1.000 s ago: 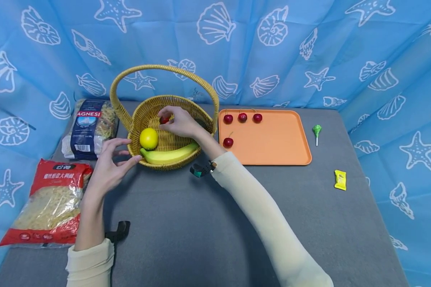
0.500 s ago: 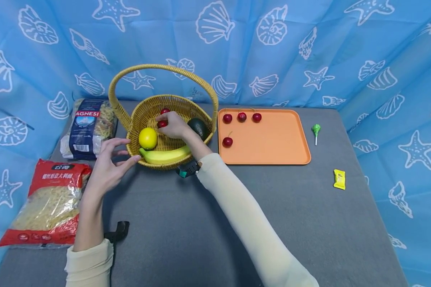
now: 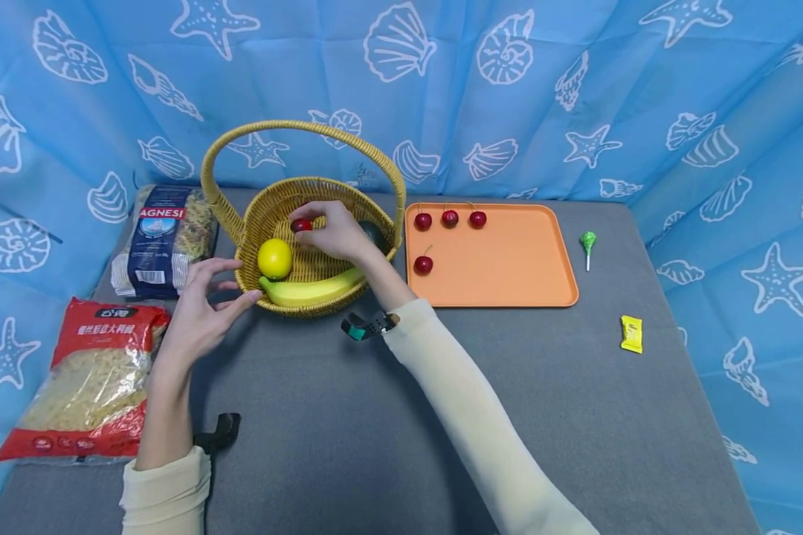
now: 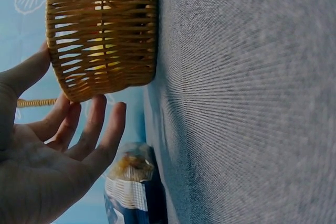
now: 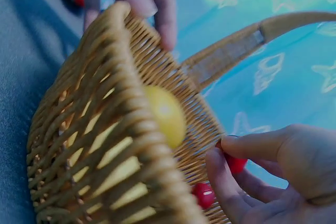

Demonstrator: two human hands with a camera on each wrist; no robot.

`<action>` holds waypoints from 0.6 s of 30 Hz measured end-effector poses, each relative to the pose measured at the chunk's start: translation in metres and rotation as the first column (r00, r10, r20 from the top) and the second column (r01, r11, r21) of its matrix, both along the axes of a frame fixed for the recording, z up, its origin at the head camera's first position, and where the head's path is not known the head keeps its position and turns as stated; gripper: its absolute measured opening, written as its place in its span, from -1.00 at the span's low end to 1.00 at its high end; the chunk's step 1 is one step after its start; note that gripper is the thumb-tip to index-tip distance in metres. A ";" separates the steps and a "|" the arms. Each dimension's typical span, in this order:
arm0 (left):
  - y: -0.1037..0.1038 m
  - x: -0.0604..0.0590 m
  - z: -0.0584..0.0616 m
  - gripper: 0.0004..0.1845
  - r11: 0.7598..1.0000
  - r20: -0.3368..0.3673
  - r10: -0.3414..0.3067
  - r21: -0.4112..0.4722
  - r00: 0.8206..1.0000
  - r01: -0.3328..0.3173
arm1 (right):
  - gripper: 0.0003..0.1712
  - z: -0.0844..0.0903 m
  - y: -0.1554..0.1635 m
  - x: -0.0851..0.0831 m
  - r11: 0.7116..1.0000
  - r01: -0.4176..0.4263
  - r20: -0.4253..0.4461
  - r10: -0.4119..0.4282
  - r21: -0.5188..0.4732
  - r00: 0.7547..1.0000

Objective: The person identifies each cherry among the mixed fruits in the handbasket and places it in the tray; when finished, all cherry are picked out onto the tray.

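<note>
On the grey table (image 3: 388,416) we steady the wicker basket (image 3: 254,223) with our left hand (image 3: 204,305), fingers straight and spread, the thumb against the woven wall and gripping nothing. That light touch is the first risk, in our judgement: a nudge from the other arm against the tall handle (image 3: 301,128) could slide or tip the basket, and the banana (image 3: 311,288) and lemon (image 3: 275,258) inside could roll. Beside it the orange tray (image 3: 508,297) carries four cherries; the nearest one (image 3: 424,264) lies close to our right forearm, so a careless sweep may knock it off. Our right hand (image 3: 337,232) hovers inside the basket, fingertips pinching a cherry (image 3: 300,225). The pinch is small and the fruit smooth, so it may slip and drop. The right wrist view shows another cherry (image 5: 203,194) just below, easily jostled.
</note>
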State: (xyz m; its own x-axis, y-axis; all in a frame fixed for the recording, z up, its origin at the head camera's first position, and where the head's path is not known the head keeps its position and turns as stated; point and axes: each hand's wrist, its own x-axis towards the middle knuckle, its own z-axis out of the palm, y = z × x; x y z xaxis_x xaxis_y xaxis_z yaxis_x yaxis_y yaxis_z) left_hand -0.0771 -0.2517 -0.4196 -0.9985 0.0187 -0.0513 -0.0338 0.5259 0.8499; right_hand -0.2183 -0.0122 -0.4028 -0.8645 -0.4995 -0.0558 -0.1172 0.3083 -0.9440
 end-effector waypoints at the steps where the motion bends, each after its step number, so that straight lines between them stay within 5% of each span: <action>1: 0.000 0.000 0.000 -0.31 1.000 0.001 0.001 0.000 1.000 -0.001 | -0.58 0.003 0.003 0.003 1.000 -0.007 0.000 0.007 -0.028 1.000; 5: 0.000 -0.001 -0.001 -0.31 1.000 0.002 0.003 -0.002 1.000 -0.003 | -0.57 0.018 0.020 0.015 0.992 -0.052 -0.005 0.052 -0.111 0.999; 11: 0.000 0.000 0.000 -0.31 1.000 0.000 0.001 0.001 1.000 -0.001 | -0.60 0.043 0.059 0.040 0.989 -0.101 -0.107 0.090 -0.106 0.990; 18: 0.001 0.000 0.000 -0.31 1.000 -0.003 -0.004 0.001 1.000 0.004 | -0.61 0.048 0.117 0.070 0.989 -0.089 -0.199 0.065 -0.115 0.978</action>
State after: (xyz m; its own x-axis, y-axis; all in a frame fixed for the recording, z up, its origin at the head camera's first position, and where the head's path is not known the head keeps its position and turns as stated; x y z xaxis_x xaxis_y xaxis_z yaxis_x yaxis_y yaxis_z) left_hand -0.0771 -0.2511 -0.4197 -0.9986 0.0225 -0.0488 -0.0297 0.5254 0.8503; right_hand -0.1486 0.1048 -0.3548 -0.8117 -0.5573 0.1749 -0.3208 0.1751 -0.9308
